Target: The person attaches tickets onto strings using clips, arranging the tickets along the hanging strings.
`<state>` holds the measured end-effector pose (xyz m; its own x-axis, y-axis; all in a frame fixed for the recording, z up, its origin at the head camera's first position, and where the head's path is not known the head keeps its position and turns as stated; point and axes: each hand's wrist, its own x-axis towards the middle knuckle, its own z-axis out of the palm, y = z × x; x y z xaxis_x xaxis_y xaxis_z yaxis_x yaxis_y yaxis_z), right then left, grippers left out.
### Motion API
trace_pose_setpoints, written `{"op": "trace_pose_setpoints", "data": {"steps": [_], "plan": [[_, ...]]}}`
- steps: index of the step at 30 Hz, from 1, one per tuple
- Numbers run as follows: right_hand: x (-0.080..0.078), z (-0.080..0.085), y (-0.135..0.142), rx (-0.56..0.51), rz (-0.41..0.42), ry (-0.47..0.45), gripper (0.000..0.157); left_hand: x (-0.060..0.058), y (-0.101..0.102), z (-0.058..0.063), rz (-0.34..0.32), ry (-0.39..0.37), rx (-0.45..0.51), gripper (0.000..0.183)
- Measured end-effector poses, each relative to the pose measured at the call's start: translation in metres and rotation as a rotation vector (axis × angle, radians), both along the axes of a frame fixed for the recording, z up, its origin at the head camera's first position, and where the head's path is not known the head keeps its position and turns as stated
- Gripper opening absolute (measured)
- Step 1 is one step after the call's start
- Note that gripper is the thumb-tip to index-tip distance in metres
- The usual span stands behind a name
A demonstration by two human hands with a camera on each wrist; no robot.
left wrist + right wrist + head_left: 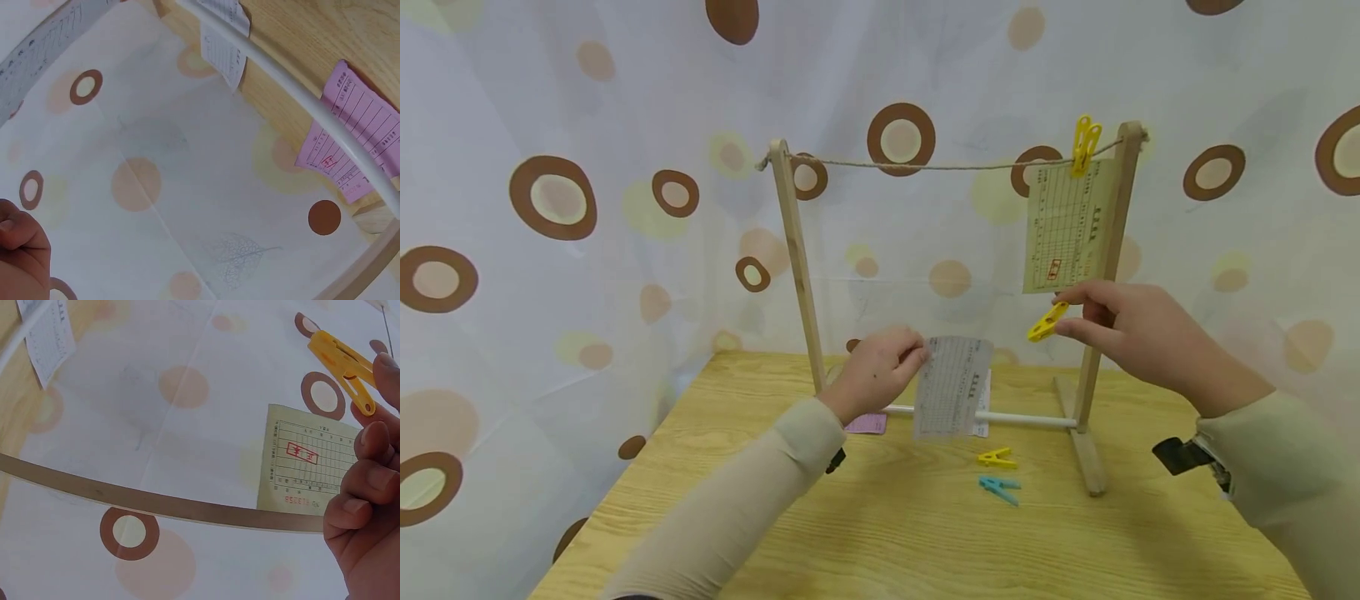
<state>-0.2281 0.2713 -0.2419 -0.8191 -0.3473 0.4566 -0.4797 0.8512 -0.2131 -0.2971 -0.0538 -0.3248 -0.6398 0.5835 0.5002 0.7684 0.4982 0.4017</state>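
My left hand [883, 367] pinches a pale printed slip [953, 387] by its upper left edge, so it hangs in front of the wooden frame below the string. In the left wrist view, part of that hand [25, 250] shows at the lower left. A yellow clothespin [1047, 323] is pinched between the thumb and fingers of my right hand [1150, 342], just below a yellowish slip [1063, 229]. That slip hangs at the string's right end under another yellow clothespin [1084, 150]. The right wrist view shows the held clothespin [340, 359] pointing away from the fingertips.
The string [925, 167] spans two wooden posts [797, 267], joined low down by a white rod [1030, 419]. On the table [865, 533] lie a yellow clothespin [996, 457] and a blue one [998, 488]. A pink slip [356, 131] and a white slip [225, 47] are near the rod.
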Motion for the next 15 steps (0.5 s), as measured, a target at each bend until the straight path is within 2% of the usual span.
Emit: {"op": "trace_pose_setpoints", "data": {"steps": [8, 15], "plan": [[0.002, 0.034, -0.008, 0.023, -0.007, 0.078, 0.029, -0.004, 0.003, 0.026, 0.028, 0.043, 0.025, 0.018], [0.003, 0.063, -0.022, 0.064, 0.002, 0.083, 0.028, -0.004, 0.010, 0.044, 0.037, 0.063, 0.019, 0.018]]}}
